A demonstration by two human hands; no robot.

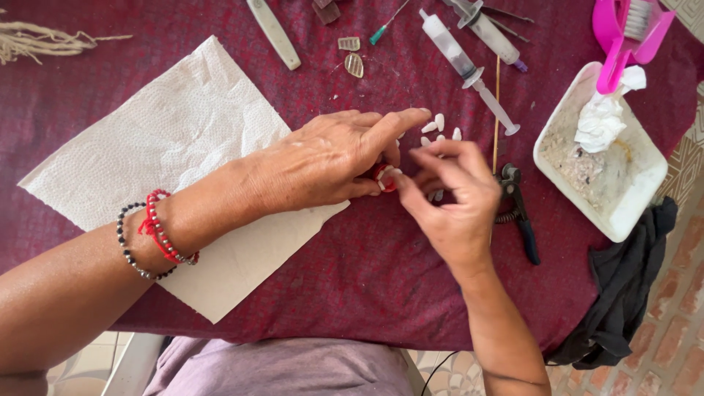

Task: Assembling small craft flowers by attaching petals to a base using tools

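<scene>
- We saw the left hand [334,158] lying palm down on the desk [367,271], which was covered in dark red cloth, its forefinger stretched out toward the loose white tips [438,126]; its thumb and bent fingers were closed on a small red and white piece [383,177]
- The right hand [453,196] met it from the other side; its fingertips were pinched together at the same small piece, so both grips were shut on it, though we could not tell which hand bore more of the hold
- The piece sat between the two hands, just above the cloth, near the edge of the white paper towel [172,139]; most of it was hidden by fingers
- We judged it very light, stiff and smooth, likely to slip or flick away; the safest hold seemed at its sides, between the fingertip pads, with mild pressure
- The white tips lay scattered just beyond the fingers; they looked equally small and easy to scatter
- Dark pliers [519,213] lay just beside the right hand; two syringes [469,62] and a thin wooden stick [496,110] lay farther off
- A white tray [645,183] holding crumpled tissue sat at the right; a pink brush [627,33] lay beyond it
</scene>
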